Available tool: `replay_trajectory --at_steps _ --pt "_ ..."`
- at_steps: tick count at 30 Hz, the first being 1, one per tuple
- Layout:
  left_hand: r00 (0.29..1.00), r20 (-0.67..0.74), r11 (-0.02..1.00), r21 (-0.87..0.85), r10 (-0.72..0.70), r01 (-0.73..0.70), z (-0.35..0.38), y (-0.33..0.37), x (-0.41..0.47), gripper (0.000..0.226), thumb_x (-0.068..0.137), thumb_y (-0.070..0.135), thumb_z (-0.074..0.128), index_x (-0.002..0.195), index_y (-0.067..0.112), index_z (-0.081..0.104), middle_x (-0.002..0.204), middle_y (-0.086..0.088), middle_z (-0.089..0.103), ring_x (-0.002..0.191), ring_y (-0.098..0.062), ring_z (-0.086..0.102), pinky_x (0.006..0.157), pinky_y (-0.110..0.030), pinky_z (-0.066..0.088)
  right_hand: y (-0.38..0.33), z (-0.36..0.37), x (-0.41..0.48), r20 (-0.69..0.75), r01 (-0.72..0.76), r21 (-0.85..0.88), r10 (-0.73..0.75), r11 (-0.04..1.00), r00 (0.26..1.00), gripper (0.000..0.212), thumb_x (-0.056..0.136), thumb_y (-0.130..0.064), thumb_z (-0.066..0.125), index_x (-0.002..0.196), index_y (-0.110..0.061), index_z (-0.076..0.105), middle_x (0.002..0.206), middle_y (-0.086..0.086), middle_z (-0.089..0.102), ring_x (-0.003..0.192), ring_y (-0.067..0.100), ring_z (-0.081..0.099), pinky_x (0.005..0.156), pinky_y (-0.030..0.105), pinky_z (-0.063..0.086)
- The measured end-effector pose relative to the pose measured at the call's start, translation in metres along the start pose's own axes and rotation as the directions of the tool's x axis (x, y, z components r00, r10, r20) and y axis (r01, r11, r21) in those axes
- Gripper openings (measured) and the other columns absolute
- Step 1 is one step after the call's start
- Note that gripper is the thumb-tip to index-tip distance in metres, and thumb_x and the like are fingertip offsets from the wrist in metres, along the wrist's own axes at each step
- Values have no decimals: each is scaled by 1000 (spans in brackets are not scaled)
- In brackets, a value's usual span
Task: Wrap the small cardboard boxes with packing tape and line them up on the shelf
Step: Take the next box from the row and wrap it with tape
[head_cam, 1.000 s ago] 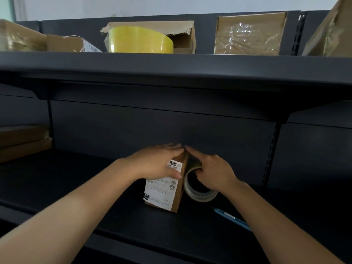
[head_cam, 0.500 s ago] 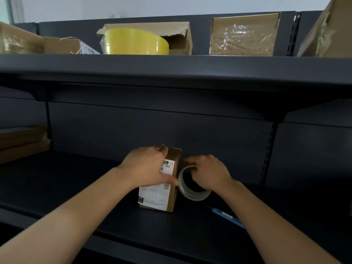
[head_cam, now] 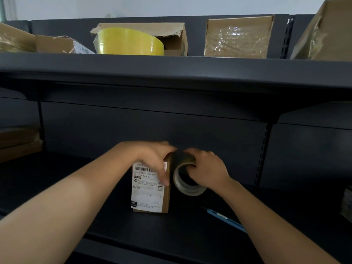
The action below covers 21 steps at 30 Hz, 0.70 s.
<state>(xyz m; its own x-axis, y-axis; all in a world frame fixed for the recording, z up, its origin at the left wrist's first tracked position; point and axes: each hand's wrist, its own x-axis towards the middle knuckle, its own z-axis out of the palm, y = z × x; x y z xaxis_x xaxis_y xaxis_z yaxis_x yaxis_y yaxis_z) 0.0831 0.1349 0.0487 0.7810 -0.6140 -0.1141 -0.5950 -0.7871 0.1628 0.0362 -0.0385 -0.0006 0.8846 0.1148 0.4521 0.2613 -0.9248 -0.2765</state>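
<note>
The small brown cardboard box with the white shipping label (head_cam: 150, 189) stands upright on the dark metal lower shelf (head_cam: 122, 229), and everything else is placed from it. The left hand (head_cam: 152, 157) grasps it from above, fingers curled over its top edge and thumb pressed down the label. I judge this steadies the box so it cannot slide or tip under the pull of the tape. Just right of the box, level with its upper half, the right hand (head_cam: 206, 171) grips the clear packing tape roll (head_cam: 187, 184), fingers hooked into the core. Held on edge like this the roll can turn and pay out along the box's right side. Whether a strip already sticks to the box is too dark to tell.

To the lower right of the box, a slim blue utility knife (head_cam: 225, 220) lies flat within reach (presumably for cutting the tape).

By count there is one box in hand, one clear roll and one knife. Above the box, the upper shelf (head_cam: 171, 71) carries one wide yellow tape roll (head_cam: 129, 43) and five cardboard boxes, at least one of them, the glossy tape-wrapped box (head_cam: 238, 37), apparently finished. Far left of the box lies one stack of flat cardboard (head_cam: 19, 141).
</note>
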Motion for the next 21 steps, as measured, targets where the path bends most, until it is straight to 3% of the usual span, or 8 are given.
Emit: replay_trajectory --at_steps 2,5,7,10,13,17,21 --pt "995 -95 995 -97 14 -23 -2 -1 -7 104 59 33 88 145 26 30 131 5 41 119 -16 46 101 -33 44 5 -6 3 -64 -72 265 91 962 994 41 83 -12 58 120 -30 60 108 -5 66 100 16 63 88 32 53" --pt "978 -206 900 -419 39 -124 -2 -7 -16 99 60 20 88 142 26 33 121 5 55 106 -11 59 92 -33 52 6 -19 8 -93 -131 711 278 690 956 28 85 -1 60 99 -24 64 91 -5 67 89 13 64 76 23 53" --pt "971 -237 815 -558 21 -154 4 -13 -20 111 53 22 91 145 28 29 122 4 59 108 -12 61 95 -38 52 5 -26 10 -15 -161 842 321 515 947 16 87 -3 63 96 -16 64 82 -2 65 76 11 63 68 21 48" --pt "965 -260 770 -620 -19 -152 22 -25 -21 124 39 39 92 145 34 27 127 4 56 114 -13 57 98 -40 49 3 -23 11 77 -179 890 250 418 965 9 89 -5 63 93 -12 65 79 0 64 67 10 61 69 26 50" --pt "967 -248 688 -712 -60 -140 47 -39 -23 123 37 39 91 143 35 29 126 3 55 112 -15 59 97 -40 50 2 -13 12 71 -186 819 227 542 971 11 91 -9 62 95 -18 68 78 -6 63 63 3 57 70 28 52" --pt "952 -291 541 -818 -98 -195 71 -57 -29 121 27 44 95 134 40 37 125 4 52 106 -16 63 86 -35 55 4 -17 20 -21 -102 585 141 805 990 26 90 -15 63 104 -35 71 104 -16 66 96 -1 59 80 11 43" --pt "943 -321 480 -844 -90 -242 80 -65 -29 115 25 45 95 128 41 42 127 4 51 106 -16 64 83 -31 55 6 -28 19 77 -88 487 57 869 995 26 89 -11 63 102 -32 71 105 -15 65 101 0 57 81 12 41"
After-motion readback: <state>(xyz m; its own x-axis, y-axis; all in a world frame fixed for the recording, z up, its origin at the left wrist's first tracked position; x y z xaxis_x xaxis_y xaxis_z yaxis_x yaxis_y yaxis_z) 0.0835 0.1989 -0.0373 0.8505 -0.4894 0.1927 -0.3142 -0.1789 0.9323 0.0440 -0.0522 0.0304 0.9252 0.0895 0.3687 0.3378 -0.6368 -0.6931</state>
